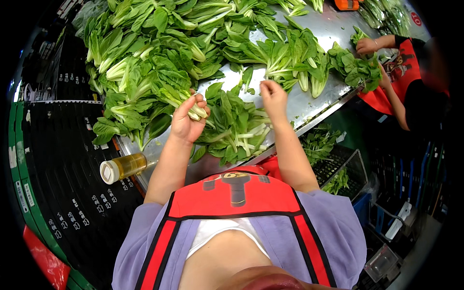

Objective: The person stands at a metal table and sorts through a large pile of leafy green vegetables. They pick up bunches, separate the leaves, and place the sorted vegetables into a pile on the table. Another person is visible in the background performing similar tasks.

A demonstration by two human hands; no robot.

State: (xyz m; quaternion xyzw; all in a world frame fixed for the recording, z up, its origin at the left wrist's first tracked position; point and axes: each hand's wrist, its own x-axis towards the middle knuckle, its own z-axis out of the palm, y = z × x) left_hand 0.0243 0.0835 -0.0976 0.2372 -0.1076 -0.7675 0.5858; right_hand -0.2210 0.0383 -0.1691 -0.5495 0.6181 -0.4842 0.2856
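Note:
My left hand (pixel 187 121) is closed around the white stem end of a bunch of bok choy (pixel 169 87), lifted just off the big green heap (pixel 145 53) on the steel table (pixel 309 104). My right hand (pixel 273 96) hovers above a smaller pile of loose bok choy (pixel 237 128) near the table's front edge; its fingertips are pinched together, and I cannot make out anything in them.
A bottle of yellowish liquid with a white cap (pixel 122 167) lies at the table's left corner. Black crates (pixel 63 159) stack at left. A crate holding greens (pixel 333 164) stands under the table at right. Another person's hands (pixel 368 46) handle greens at the far right.

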